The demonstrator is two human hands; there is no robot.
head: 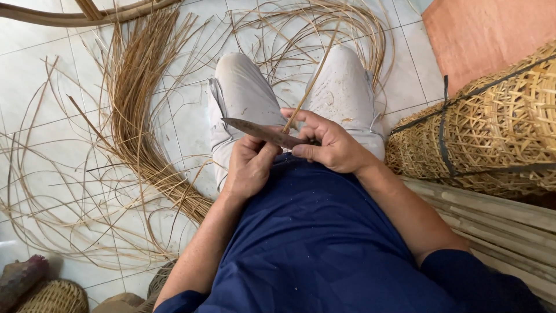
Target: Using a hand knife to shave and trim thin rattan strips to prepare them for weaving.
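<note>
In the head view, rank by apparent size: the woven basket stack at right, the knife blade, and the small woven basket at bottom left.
Largest to smallest, as seen:
1. Stack of tan open-weave rattan baskets, cut off by the frame edge.
2. Small tan woven basket, only partly in frame, so unsure.
3. Dark metal knife blade, in the left hand.

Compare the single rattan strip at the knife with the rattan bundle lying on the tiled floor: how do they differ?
The rattan strip is one thin strand, held up between the knees and pinched by the right hand against the knife in the left hand; the rattan bundle is many strands, untouched. The strip runs nearly straight; the bundle curves and fans out on the floor. Both are the same pale tan cane.
</note>
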